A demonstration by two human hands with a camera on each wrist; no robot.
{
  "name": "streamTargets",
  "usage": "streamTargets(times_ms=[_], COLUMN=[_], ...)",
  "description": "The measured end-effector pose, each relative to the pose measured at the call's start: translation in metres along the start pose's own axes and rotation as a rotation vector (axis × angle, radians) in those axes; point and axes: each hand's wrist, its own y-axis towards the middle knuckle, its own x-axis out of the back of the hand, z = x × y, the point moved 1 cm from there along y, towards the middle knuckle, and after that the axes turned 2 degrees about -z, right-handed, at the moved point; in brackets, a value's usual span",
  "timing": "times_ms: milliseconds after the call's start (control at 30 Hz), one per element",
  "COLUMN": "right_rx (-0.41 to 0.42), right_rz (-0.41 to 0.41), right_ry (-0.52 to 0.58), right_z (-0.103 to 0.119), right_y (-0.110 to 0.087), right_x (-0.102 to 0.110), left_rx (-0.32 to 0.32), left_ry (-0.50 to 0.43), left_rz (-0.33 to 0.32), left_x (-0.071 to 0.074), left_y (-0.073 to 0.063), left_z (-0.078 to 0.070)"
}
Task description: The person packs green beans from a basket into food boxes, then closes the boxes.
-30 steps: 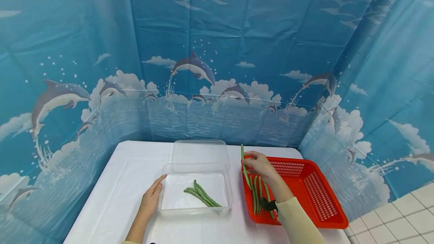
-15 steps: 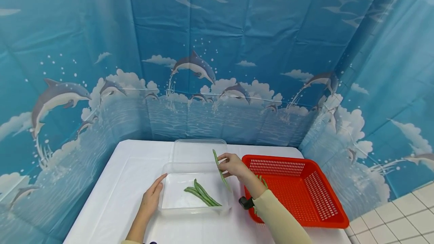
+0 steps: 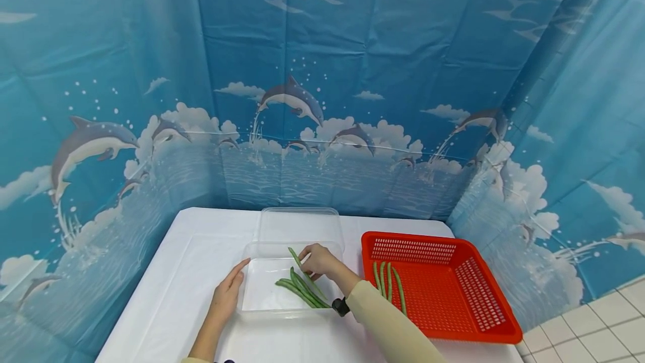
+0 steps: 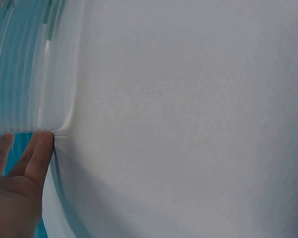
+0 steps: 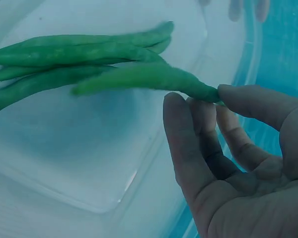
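Beans (image 5: 89, 53) lay overlapped in the tub (image 3: 260, 290), cut off at the right wrist view's edge. The right hand (image 3: 321, 260) pinched another bean (image 5: 149, 77) over the tub; the left hand (image 3: 225, 296), apart from it, touched the tub's side, fingers extended. A sleeve (image 3: 390, 321) hid part of the basket (image 3: 443, 307).

Right hand (image 3: 318, 262) pinching, left hand (image 3: 225, 296) outstretched

My right arm (image 3: 393, 326) slants inward from the lower right, the thumb (image 5: 253, 101) set against the fingertips (image 5: 175, 105) in a pinch. My left forearm (image 3: 205, 333) angles up from below, the fingers (image 4: 39, 157) of that hand straight and slightly spread.
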Motion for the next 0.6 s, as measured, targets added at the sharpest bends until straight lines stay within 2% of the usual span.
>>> streamTargets(times_ms=[200,600], right_rx=[-0.022,-0.052], right_rz=[0.026,0.042], right_ry=[-0.126,-0.196], right_z=[-0.003,-0.018], right_y=[0.005,0.006], right_x=[-0.011,-0.024], left_rx=[0.003,0.005], left_ry=[0.005,0.012], left_rz=[-0.011,-0.004], left_x=[-0.001,0.000], left_y=[0.000,0.001], left_z=[-0.001,0.000])
